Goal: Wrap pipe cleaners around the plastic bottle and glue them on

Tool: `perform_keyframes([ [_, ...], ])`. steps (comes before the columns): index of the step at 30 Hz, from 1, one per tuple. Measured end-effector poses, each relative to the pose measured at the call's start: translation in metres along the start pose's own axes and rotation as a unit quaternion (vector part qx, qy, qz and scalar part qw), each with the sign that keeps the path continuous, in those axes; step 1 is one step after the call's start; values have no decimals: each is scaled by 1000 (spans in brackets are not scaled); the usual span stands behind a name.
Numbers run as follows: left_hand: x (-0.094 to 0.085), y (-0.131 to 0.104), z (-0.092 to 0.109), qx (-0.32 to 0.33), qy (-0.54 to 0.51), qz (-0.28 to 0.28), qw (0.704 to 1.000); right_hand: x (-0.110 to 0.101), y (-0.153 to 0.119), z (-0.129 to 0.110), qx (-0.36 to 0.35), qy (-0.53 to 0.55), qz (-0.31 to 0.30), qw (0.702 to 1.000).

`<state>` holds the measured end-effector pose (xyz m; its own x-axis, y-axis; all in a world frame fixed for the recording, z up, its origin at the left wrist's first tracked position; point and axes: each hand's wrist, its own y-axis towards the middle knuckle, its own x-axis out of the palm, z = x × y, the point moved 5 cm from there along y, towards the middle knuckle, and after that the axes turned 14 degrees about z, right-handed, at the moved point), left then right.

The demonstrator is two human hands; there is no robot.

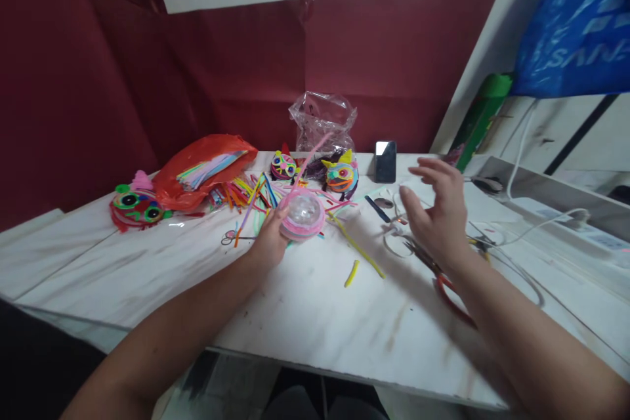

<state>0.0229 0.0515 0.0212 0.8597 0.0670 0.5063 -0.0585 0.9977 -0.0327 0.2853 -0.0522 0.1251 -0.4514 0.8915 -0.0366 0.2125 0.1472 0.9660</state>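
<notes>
My left hand point(272, 236) grips a round clear plastic piece wrapped in pink pipe cleaner point(301, 215). One pink strand sticks up from it toward the back. Over the right side of the table, my right hand point(438, 213) is raised with its fingers apart and nothing in it. Below that hand lie red-handled pliers point(445, 285), partly hidden by my forearm. A long yellow pipe cleaner point(359, 248) and a short yellow piece point(351, 273) rest on the tabletop between my hands.
Finished pipe-cleaner animal heads sit at left point(138, 203) and back. A red bag point(207, 170) holds pastel pipe cleaners; several loose ones lie beside small scissors point(231, 237). A phone point(385, 162) leans at the back. White cables point(516, 269) and a power strip point(566, 223) lie right.
</notes>
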Motion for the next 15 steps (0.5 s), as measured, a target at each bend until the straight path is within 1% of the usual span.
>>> perform_keyframes([
  [2,0,-1,2,-7,-22,12,1000,-2,9,22,85,4,0,996],
  [3,0,-1,3,-13,-27,18,999,0,12,34,125,-7,-19,992],
  [4,0,-1,3,-18,-34,23,999,3,12,47,155,-34,-59,986],
  [5,1,-2,3,-23,-39,23,999,7,10,58,172,-74,-114,976],
  [7,2,-1,2,-34,-48,20,998,14,0,77,171,-157,-234,944],
  [9,4,-2,0,-36,-60,13,997,18,-15,90,158,-200,-312,915],
  [12,5,-4,0,-37,-71,15,997,20,-36,98,147,-226,-361,893],
  [14,5,-7,-1,-59,-69,21,996,19,-45,99,139,-245,-378,882],
  [15,6,-8,-2,-74,-66,19,995,18,-48,100,143,-265,-392,869],
])
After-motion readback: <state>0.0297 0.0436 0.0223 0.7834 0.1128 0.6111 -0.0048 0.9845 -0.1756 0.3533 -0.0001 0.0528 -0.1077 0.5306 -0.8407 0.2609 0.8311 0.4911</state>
